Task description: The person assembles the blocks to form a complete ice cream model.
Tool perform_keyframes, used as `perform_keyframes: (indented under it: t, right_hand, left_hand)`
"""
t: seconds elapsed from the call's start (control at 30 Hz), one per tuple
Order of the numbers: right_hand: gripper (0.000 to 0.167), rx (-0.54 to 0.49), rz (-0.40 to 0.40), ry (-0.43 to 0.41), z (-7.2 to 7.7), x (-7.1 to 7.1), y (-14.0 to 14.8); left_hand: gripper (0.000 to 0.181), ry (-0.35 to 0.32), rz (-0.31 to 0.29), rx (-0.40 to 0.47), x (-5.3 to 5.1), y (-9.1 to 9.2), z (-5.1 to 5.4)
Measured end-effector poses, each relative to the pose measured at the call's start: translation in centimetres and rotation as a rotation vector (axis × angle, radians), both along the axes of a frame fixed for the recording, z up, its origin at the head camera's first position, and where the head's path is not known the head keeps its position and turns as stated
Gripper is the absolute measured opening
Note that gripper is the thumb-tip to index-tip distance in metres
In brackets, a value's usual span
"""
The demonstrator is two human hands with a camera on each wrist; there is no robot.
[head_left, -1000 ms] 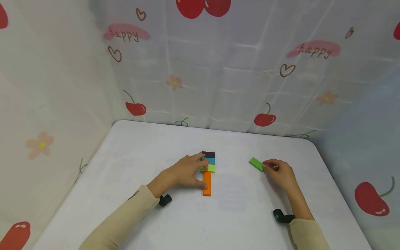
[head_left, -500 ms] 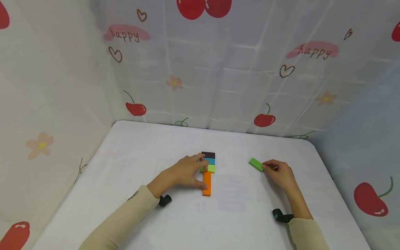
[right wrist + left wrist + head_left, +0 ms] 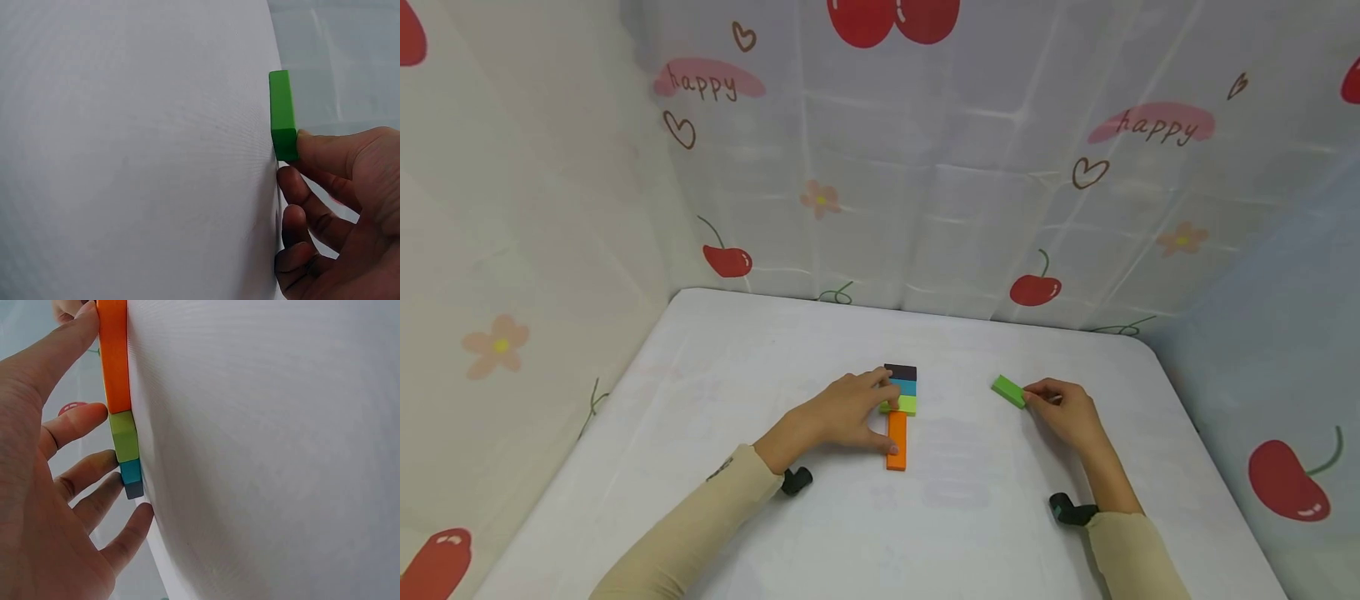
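Note:
In the head view, a dark block (image 3: 900, 372), a blue block (image 3: 906, 387) and a lime-green block (image 3: 908, 405) lie side by side in a short column. An orange block (image 3: 897, 442) lies lengthwise below them, its end against the lime one. My left hand (image 3: 842, 412) rests over their left side with spread fingers. Its thumb touches the orange block, and its fingertips touch the other blocks' edges in the left wrist view. Off to the right, my right hand (image 3: 1070, 414) pinches a green block (image 3: 282, 106) by one end between thumb and fingers.
The blocks lie on a white-covered table (image 3: 970, 533) with rounded far corners. A pale curtain (image 3: 925, 208) printed with cherries and hearts hangs behind it. A dark wrist camera (image 3: 796, 481) shows under the left sleeve, another dark camera (image 3: 1070, 509) by the right.
My right hand has moved slightly left with the green block. The left hand and the column of blocks stay where they were.

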State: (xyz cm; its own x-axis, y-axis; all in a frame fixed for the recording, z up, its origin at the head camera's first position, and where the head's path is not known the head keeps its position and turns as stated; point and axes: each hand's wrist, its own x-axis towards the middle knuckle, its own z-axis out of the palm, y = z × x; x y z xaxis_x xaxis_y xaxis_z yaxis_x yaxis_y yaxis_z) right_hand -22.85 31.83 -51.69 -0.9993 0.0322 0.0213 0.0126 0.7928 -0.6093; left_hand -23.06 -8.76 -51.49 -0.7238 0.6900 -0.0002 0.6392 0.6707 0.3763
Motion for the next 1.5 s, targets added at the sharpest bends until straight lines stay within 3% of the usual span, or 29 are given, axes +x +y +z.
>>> perform_keyframes:
  t: [0.6,1.5]
  right_hand:
    - [0.029,-0.027,-0.025,-0.096,0.4,-1.8,-1.2]
    - [0.029,-0.071,0.004,-0.133,0.6,-4.4,-3.9]
  left_hand:
    - [0.060,0.004,0.003,-0.008,-0.1,0.0,0.1]
    - [0.061,-0.018,0.011,-0.011,0.0,0.1,0.2]
